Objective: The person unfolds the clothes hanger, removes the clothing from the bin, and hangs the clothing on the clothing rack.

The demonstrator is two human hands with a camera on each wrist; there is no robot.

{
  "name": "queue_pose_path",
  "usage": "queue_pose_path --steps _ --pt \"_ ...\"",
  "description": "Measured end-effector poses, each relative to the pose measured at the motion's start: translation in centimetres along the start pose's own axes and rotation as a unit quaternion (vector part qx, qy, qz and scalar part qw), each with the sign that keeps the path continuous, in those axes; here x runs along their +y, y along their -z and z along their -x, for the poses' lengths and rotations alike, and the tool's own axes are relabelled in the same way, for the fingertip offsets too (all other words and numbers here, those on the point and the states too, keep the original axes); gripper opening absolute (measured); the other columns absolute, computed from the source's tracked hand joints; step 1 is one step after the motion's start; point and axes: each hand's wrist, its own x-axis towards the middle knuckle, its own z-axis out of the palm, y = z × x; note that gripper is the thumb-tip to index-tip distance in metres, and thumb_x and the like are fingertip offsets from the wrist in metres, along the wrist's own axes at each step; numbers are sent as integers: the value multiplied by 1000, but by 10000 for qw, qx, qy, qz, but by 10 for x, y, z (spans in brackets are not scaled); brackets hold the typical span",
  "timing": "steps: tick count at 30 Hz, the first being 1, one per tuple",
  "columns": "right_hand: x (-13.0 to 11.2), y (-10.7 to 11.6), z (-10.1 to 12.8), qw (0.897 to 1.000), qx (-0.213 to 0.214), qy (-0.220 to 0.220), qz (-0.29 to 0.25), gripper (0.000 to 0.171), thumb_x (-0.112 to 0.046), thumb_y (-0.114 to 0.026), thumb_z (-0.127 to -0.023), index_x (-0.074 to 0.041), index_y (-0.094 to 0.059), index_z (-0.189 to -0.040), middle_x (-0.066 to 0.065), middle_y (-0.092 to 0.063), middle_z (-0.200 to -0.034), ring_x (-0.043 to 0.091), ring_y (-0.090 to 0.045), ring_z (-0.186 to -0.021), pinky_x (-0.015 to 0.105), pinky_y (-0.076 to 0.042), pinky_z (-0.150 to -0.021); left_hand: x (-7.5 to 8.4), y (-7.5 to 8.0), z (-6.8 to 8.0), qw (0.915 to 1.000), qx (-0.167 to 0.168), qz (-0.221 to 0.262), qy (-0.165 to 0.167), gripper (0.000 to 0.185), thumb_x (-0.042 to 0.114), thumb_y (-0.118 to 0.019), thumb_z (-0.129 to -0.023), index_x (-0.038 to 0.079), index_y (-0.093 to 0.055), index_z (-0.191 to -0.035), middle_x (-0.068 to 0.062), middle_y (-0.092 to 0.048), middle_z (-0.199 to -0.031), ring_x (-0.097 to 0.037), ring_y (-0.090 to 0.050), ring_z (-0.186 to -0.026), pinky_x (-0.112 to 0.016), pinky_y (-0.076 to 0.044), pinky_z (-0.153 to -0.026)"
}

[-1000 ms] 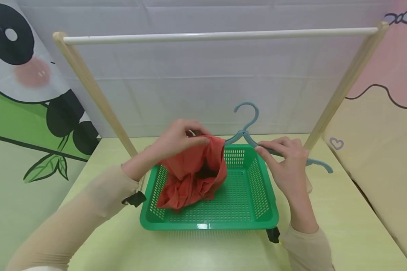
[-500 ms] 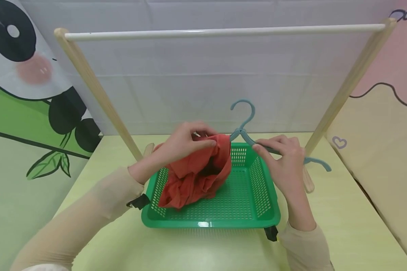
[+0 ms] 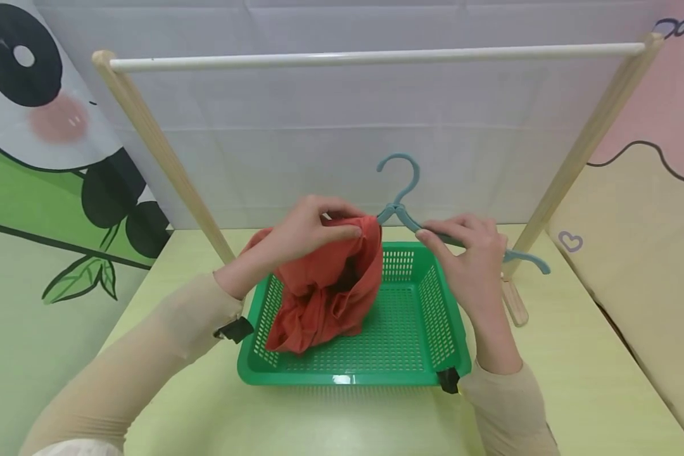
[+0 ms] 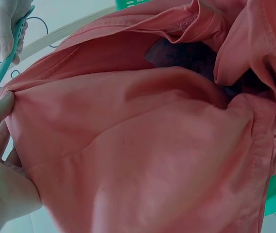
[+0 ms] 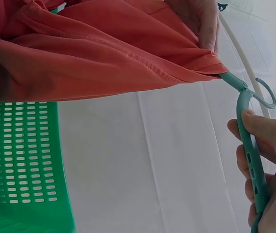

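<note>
A red garment (image 3: 319, 278) hangs bunched over the green basket (image 3: 353, 379), its lower folds inside. My left hand (image 3: 296, 237) pinches the garment's edge between thumb and fingers, near the neck of a blue-green clothes hanger (image 3: 406, 218). One arm of this hanger runs into the cloth and is hidden there, as the right wrist view shows at the garment's tip (image 5: 211, 65). My right hand (image 3: 470, 259) grips the hanger's other, bare arm, with the hook pointing up. In the left wrist view, a dark patterned patch (image 4: 177, 56) shows inside the garment's opening.
Behind the basket stands a wooden rack with a white crossbar (image 3: 370, 58) and slanted posts (image 3: 587, 152). A wooden foot (image 3: 514, 303) rests on the pale table (image 3: 593, 380). A white cloth backdrop (image 3: 296, 158) and printed side panels surround the table.
My right hand and the hanger have risen and shifted slightly left. The left hand still pinches the garment, whose upper edge has lifted a little with the hanger.
</note>
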Motion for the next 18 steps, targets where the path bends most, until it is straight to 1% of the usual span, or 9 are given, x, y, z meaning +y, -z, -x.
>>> queue_pose_path --steps 7,10,13,14,15,18 --pt "-1 -6 0 9996 -263 -120 32 18 -27 -75 -78 -17 -76 -93 3 -65 -86 16 -39 -85 42 -21 -78 -1 -1 -1 9997 156 -132 -103 23 29 -69 -84 27 -70 -107 8 -70 -100 -4 -63 -88 -27 -53 -75" --pt "0 -5 -1 9996 -237 -122 -9 18 -27 -76 -78 -16 -76 -92 3 -66 -86 15 -40 -84 41 -21 -78 -2 -2 -2 9998 118 -147 -104 23 29 -69 -84 26 -70 -107 8 -71 -99 -4 -63 -87 -27 -53 -74" --pt "1 -3 -2 9997 -172 -162 -44 17 -25 -76 -77 -16 -77 -91 3 -67 -85 13 -40 -84 40 -21 -79 -2 1 -3 9996 28 -283 -93 24 29 -68 -85 25 -70 -108 7 -71 -99 -4 -63 -87 -27 -53 -75" --pt "2 -3 -2 9997 -149 -178 -42 16 -25 -76 -77 -15 -77 -90 3 -67 -85 13 -40 -83 40 -21 -79 -2 2 -3 9990 -11 -420 -142 24 29 -68 -85 24 -70 -109 7 -70 -100 -5 -62 -88 -27 -53 -77" --pt "2 -3 -3 9997 -134 -198 -37 16 -26 -76 -77 -15 -77 -90 3 -67 -85 13 -40 -83 39 -21 -78 -1 4 -2 9976 -35 -667 -209 24 30 -68 -85 24 -69 -109 7 -69 -100 -6 -61 -90 -27 -52 -79" --pt "2 -2 -3 9996 -100 -249 -59 17 -27 -76 -78 -15 -77 -91 4 -67 -85 11 -39 -83 39 -21 -79 1 13 -1 9912 -71 -1230 -489 27 29 -67 -87 23 -67 -113 6 -64 -101 -10 -56 -92 -29 -48 -82"
